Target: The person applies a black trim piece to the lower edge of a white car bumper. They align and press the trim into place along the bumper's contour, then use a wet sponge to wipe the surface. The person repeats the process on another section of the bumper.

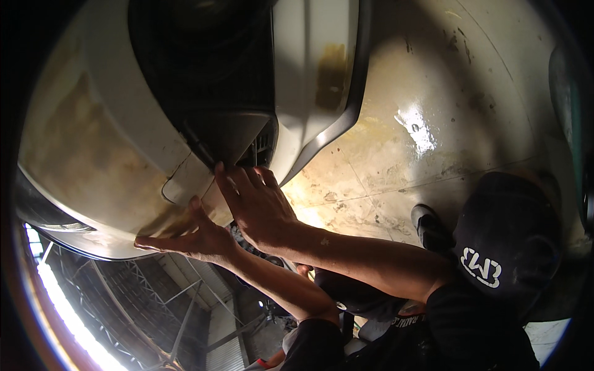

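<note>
Neither of my hands is in view. Both hands here belong to another person in a black cap (507,247) and black shirt (470,334), who reaches in from the lower right. One of that person's hands (257,207) rests with its fingertips at the edge of the black grille opening (229,133) of a white car bumper (111,142). Their other hand (185,241) lies flat with fingers stretched left along the bumper's lower edge. Just above that hand sits a small cover panel (185,182) set into the bumper.
A glossy, stained concrete floor (433,123) fills the upper right. A black shoe (430,226) shows beside the cap. Roof trusses (154,297) and a bright light strip (62,303) appear at lower left. Brown stains mark the bumper.
</note>
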Motion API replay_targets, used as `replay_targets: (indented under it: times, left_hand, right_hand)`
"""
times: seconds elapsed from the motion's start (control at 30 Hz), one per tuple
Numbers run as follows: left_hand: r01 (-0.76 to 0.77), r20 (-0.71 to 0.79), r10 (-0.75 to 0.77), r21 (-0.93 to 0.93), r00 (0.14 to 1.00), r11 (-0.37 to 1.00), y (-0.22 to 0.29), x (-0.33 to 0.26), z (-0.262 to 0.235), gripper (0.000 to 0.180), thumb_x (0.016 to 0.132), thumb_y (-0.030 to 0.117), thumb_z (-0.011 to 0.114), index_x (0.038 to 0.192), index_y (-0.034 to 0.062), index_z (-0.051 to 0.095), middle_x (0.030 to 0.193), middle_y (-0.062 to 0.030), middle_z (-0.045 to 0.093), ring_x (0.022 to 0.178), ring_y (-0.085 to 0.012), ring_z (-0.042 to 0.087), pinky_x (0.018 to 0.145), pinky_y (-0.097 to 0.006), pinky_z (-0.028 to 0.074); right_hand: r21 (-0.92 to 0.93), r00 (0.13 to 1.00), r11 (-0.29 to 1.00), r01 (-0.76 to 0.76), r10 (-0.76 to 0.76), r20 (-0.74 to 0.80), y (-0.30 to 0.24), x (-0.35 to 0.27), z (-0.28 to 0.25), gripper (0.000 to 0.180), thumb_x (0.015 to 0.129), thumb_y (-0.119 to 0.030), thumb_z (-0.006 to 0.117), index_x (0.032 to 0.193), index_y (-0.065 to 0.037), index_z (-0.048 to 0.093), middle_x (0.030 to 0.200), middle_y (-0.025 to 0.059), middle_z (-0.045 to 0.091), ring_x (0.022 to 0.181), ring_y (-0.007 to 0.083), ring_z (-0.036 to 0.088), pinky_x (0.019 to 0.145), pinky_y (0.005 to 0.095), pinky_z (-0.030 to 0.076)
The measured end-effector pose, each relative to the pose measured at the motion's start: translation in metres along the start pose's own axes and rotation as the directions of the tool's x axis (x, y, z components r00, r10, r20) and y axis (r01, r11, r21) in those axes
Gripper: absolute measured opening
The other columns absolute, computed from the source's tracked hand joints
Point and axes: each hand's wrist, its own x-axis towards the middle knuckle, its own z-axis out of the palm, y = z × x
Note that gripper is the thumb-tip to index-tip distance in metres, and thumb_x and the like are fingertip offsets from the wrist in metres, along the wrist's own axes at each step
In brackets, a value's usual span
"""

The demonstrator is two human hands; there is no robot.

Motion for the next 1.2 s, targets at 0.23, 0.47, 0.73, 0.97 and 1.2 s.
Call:
replay_targets:
  times: [0.23,0.47,0.73,0.97,1.2]
  left_hand:
    - [-0.011,-0.025,0.01,-0.027,1.0,1.0,0.0,-0.002,0.001,0.119,0.071,0.062,0.074,0.154,0.0094,0.006,0.157,-0.0244,0.008,0.145,-0.0413,0.009,0.117,-0.056,0.017]
    - [-0.03,-0.038,0.03,0.008,0.999,1.0,-0.002,-0.002,0.001,0.119,0.07,0.062,0.075,0.154,0.0107,0.008,0.157,-0.0235,0.01,0.146,-0.0397,0.009,0.117,-0.057,0.016]
    - [-0.052,-0.059,0.05,-0.022,0.997,0.998,-0.004,-0.003,0.001,0.117,0.071,0.061,0.075,0.154,0.0103,0.01,0.157,-0.0224,0.011,0.146,-0.0385,0.009,0.117,-0.057,0.014]
    - [-0.1,-0.085,0.097,-0.039,0.992,0.994,-0.006,-0.004,0.002,0.11,0.075,0.058,0.074,0.153,0.0099,0.013,0.157,-0.0243,0.012,0.146,-0.0395,0.01,0.116,-0.057,0.015]
    - [-0.118,-0.14,0.115,-0.012,0.983,0.993,0.022,-0.033,0.015,0.077,0.083,0.049,0.069,0.146,0.0161,0.04,0.156,-0.024,0.013,0.144,-0.0446,0.014,0.11,-0.063,0.028]
  right_hand:
    - [0.25,0.965,0.968,0.02,0.048,-0.26,0.001,0.018,-0.01,0.07,0.078,0.012,0.054,0.143,-0.004,0.037,0.114,0.0174,0.049,0.098,0.0343,0.055,0.084,0.0429,0.049]
    - [0.244,0.944,0.961,0.134,-0.049,-0.326,0.0,0.022,-0.008,0.074,0.076,0.017,0.057,0.143,-0.01,0.041,0.112,0.0158,0.05,0.092,0.0293,0.058,0.076,0.0376,0.054]
    - [0.339,0.953,0.927,0.161,-0.056,-0.298,0.007,0.031,-0.015,0.072,0.068,0.012,0.066,0.134,-0.011,0.052,0.117,0.0145,0.049,0.102,0.0332,0.055,0.085,0.0431,0.05]
    - [0.258,0.948,0.938,0.234,-0.161,-0.274,0.011,0.041,-0.024,0.073,0.066,0.021,0.059,0.134,-0.005,0.051,0.119,0.014,0.051,0.1,0.0292,0.058,0.082,0.037,0.053]
    - [0.366,0.959,0.925,0.103,0.005,-0.283,-0.002,0.039,-0.021,0.049,0.078,0.015,0.05,0.125,-0.001,0.049,0.113,0.0178,0.051,0.097,0.0292,0.06,0.081,0.0386,0.052]
